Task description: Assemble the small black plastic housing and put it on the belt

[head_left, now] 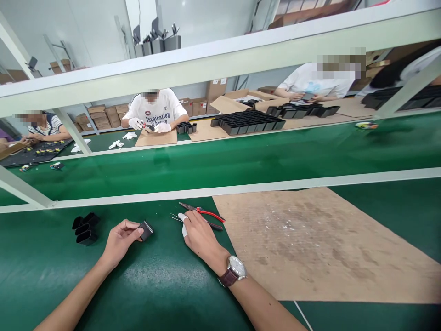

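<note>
My left hand (120,241) grips a small black plastic housing (146,230) just above the green table (155,285). My right hand (200,236) rests on the table with a white finger cot on one finger; its fingertips touch thin metal tweezers (175,217) and lie against red-handled pliers (203,212). A wristwatch (236,269) sits on my right wrist. Three more black housings (85,228) lie clustered to the left of my left hand.
A brown cardboard sheet (320,243) covers the table to my right. A green conveyor belt (241,161) runs across beyond a white rail. Across it, other people sit working with trays of black parts (246,122) and cardboard boxes.
</note>
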A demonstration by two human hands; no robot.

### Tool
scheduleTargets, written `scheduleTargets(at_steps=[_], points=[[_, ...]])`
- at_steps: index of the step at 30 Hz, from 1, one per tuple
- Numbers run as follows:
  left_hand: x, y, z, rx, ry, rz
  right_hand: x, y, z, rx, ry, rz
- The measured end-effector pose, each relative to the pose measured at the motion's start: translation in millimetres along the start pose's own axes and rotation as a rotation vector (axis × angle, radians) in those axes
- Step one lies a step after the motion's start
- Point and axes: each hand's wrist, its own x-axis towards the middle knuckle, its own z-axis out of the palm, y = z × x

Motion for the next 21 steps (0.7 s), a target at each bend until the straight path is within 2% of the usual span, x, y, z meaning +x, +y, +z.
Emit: scheduleTargets(at_steps=[3, 5, 7, 11, 14, 17, 19, 21], points=[[17.3, 6.7, -2.9, 0.274, -0.026, 0.200, 0.4, -1.1, 0.0, 0.013, 0.034, -0.008], [39.6, 15.2, -7.3, 0.546, -0.028, 0.346, 0.9, -2.8, -0.8, 0.026, 0.064, -0.027], [69.7, 24.7, -14.1, 0.763, 0.002, 0.427, 1.1, -5.2, -2.1, 0.041, 0.091, -0.057], [134.6, 39.4, -30.5, 0.855, 0.143, 0.372, -0.4, -10.4, -4.4, 0.124, 0.149, -0.098], [164.2, 42.9, -36.6, 0.870, 0.229, 0.303, -1.7, -13.1, -6.7, 0.210, 0.201, -0.100], [165.7, 40.0, -30.0, 0.838, 0.236, 0.283, -1.6, -14.6, -10.4, 0.240, 0.242, -0.098], [151.4, 35.6, -18.2, 0.791, 0.199, 0.315, -0.9, -15.2, -13.1, 0.249, 0.266, -0.097], [127.5, 29.8, -2.3, 0.725, 0.087, 0.356, -0.1, -15.7, -15.2, 0.262, 0.289, -0.092]])
